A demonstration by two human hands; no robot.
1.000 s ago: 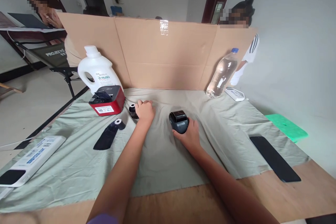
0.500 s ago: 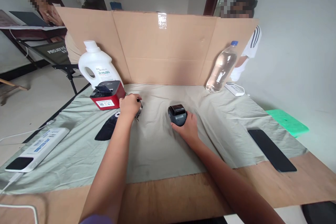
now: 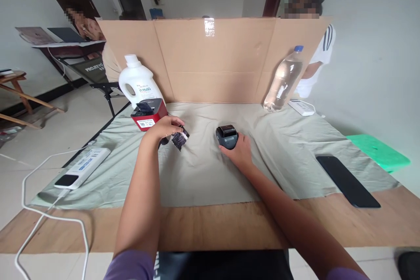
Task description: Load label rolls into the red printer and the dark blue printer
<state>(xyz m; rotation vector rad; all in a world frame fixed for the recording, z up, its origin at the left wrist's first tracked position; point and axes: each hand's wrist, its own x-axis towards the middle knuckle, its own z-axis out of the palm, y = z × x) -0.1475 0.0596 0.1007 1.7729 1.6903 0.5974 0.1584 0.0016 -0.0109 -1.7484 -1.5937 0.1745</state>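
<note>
My right hand (image 3: 241,151) is wrapped round the right side of a small dark grey portable printer (image 3: 227,141) that stands on the cloth, its glossy black lid at the top. My left hand (image 3: 166,127) reaches in from the left, palm down, its fingers closed on a small dark crinkled piece (image 3: 180,140) with a pale spot on it. What kind of thing this is I cannot make out. Just behind that hand stands a red and black box-shaped device (image 3: 149,116) with a white label. A further dark shape shows under the left hand, mostly hidden.
Behind stands a cardboard screen (image 3: 213,61), with a white detergent jug (image 3: 141,81) at left and a clear bottle (image 3: 284,78) at right. A white power bank (image 3: 85,166) with a cable lies left, a black phone (image 3: 348,181) right. Two people are beyond the screen.
My left hand has shifted a little right with the dark crinkled piece, now more in sight. The black flat piece beside it no longer shows in full. The view has turned slightly left.
</note>
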